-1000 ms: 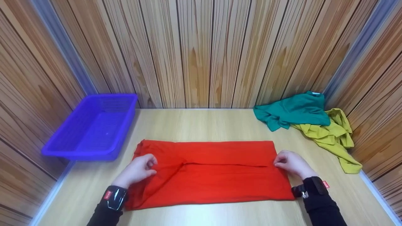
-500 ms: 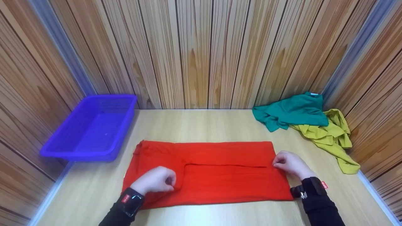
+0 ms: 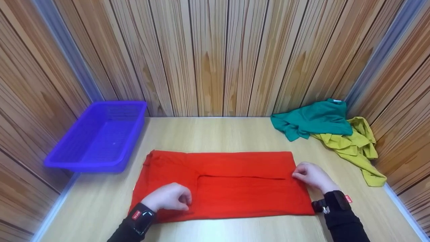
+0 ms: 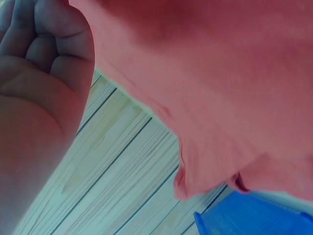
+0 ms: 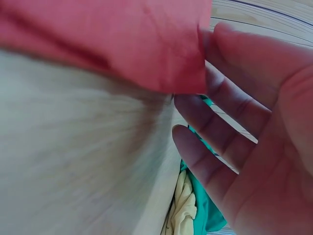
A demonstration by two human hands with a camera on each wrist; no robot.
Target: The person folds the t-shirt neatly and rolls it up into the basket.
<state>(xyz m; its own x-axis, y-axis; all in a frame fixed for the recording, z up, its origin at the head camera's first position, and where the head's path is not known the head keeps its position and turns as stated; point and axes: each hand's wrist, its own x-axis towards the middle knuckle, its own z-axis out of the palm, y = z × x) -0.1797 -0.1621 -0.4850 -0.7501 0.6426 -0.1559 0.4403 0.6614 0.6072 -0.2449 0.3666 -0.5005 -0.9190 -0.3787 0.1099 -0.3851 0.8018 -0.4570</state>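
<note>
Across the table, on its six o'clock side, I have the red cloth lying flat as a long rectangle; its middle is my clock centre. Change over the last second: the flap at the nine o'clock end has come further inward, its slanting edge now drawn nearly straight. I read that as this end close to squared, its fold mostly made.

Basket at ten o'clock, well apart from the red cloth. Yellow cloth crumpled between two and three; green cloth at two, partly over the yellow. No obstacle that I can see around the red cloth; my one trouble is a hidden corner of the flap, under the left hand.

That hand sits between eight and nine, fingers curled in, tips hidden; whether it pinches fabric I cannot tell. Right hand at three, unmoved: thumb and forefinger appear closed on the cloth's short edge, other fingers loosely parted.
</note>
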